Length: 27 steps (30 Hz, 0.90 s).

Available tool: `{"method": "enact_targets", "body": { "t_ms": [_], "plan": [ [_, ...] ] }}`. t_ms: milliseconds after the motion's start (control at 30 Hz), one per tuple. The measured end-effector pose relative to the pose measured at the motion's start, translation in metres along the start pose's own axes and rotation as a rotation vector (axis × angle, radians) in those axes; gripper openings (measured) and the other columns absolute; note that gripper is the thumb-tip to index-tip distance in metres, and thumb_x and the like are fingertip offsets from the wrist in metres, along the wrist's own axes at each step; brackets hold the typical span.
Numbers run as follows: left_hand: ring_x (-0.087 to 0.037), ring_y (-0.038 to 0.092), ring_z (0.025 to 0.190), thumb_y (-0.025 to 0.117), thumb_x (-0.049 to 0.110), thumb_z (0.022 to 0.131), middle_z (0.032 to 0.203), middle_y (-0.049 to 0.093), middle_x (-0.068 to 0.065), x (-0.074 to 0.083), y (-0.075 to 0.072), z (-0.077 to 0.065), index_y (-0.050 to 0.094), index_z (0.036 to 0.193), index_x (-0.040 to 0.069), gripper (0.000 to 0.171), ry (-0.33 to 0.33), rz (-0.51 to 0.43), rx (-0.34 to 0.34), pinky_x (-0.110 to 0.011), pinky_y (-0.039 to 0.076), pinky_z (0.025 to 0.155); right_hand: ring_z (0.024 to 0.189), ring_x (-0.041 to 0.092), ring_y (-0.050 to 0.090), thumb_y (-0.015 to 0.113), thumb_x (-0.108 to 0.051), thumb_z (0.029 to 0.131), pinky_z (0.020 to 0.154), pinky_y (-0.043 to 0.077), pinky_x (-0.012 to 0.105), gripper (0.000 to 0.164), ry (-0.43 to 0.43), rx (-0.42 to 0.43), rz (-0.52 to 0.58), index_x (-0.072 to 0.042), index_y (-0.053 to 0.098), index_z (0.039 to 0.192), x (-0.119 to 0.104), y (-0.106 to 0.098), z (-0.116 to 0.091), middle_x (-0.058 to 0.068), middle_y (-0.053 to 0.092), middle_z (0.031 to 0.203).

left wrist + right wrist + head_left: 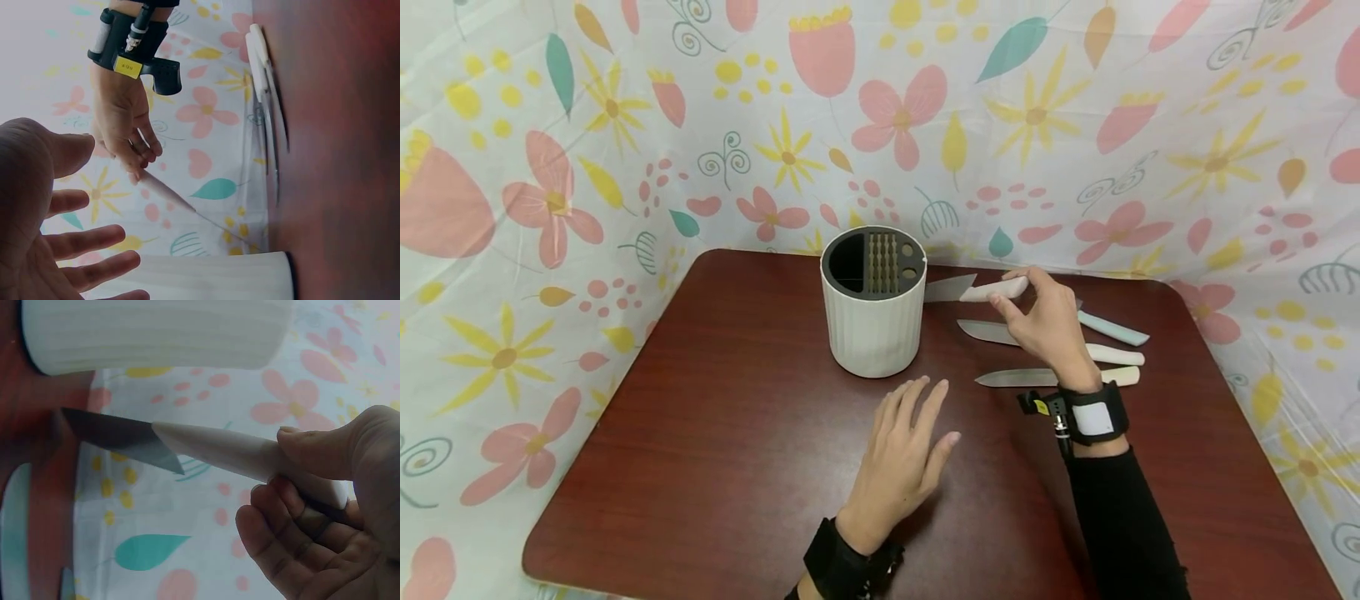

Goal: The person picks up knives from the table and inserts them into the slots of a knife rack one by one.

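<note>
My right hand pinches a kitchen knife by its white handle, just right of the white knife block. In the right wrist view the knife's broad blade points away from the fingers, its tip toward the tabletop. Thumb and fingertips grip the rear part of the handle. My left hand hovers in front of the block with its fingers spread and holds nothing. The block's top has a dark insert with an open half-round compartment, rows of slots and two round holes.
On the table, right of the block, lie several more knives: one with a pale blue handle, one with a white handle, one with a cream handle. A flower-patterned sheet hangs behind and beside the table.
</note>
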<state>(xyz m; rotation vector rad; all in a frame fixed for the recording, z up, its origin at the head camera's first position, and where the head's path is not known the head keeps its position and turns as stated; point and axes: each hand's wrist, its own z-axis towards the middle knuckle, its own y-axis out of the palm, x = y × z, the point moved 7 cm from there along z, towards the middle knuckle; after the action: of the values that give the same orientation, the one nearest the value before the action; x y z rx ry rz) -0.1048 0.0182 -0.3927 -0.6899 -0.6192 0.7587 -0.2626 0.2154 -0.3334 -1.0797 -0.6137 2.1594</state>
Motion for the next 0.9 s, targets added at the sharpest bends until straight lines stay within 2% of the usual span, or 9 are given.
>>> {"method": "enact_targets", "body": {
  "t_ms": [133, 300, 500, 900],
  "plan": [
    [-0.034, 0.055, 0.133, 0.061, 0.034, 0.1, 0.145, 0.054, -0.017, 0.0, -0.005, 0.007, 0.047, 0.149, 0.009, 0.057, 0.015, 0.006, 0.011, -0.055, 0.049, 0.106, 0.063, 0.012, 0.054, 0.079, -0.011, 0.088, 0.059, 0.038, 0.013, 0.031, -0.016, 0.026, 0.002, 0.001, 0.067, 0.114, -0.007, -0.012, 0.002, 0.013, 0.068, 0.08],
    [-0.032, 0.054, 0.133, 0.061, 0.034, 0.101, 0.145, 0.055, -0.016, 0.0, -0.012, 0.018, 0.047, 0.15, 0.01, 0.057, 0.035, 0.013, 0.036, -0.051, 0.046, 0.108, 0.07, 0.001, 0.054, 0.079, -0.011, 0.087, 0.067, 0.04, 0.009, 0.03, -0.021, 0.054, 0.016, 0.001, 0.068, 0.112, -0.017, -0.027, 0.004, 0.013, 0.069, 0.083],
    [-0.033, 0.052, 0.135, 0.062, 0.034, 0.1, 0.145, 0.055, -0.016, 0.0, -0.022, 0.034, 0.044, 0.152, 0.012, 0.06, 0.054, 0.028, 0.063, -0.049, 0.046, 0.109, 0.07, -0.008, 0.054, 0.079, -0.009, 0.087, 0.066, 0.04, 0.008, 0.029, -0.057, 0.064, 0.043, 0.0, 0.068, 0.113, -0.033, -0.043, 0.005, 0.011, 0.068, 0.082],
    [-0.031, 0.052, 0.135, 0.063, 0.033, 0.1, 0.145, 0.055, -0.015, 0.006, -0.042, 0.059, 0.043, 0.153, 0.012, 0.061, 0.096, 0.044, 0.125, -0.048, 0.045, 0.11, 0.067, 0.006, 0.049, 0.076, -0.007, 0.087, 0.065, 0.037, 0.016, 0.029, -0.153, 0.098, 0.056, -0.001, 0.068, 0.115, -0.068, -0.066, 0.001, 0.006, 0.062, 0.078]
  ]
}}
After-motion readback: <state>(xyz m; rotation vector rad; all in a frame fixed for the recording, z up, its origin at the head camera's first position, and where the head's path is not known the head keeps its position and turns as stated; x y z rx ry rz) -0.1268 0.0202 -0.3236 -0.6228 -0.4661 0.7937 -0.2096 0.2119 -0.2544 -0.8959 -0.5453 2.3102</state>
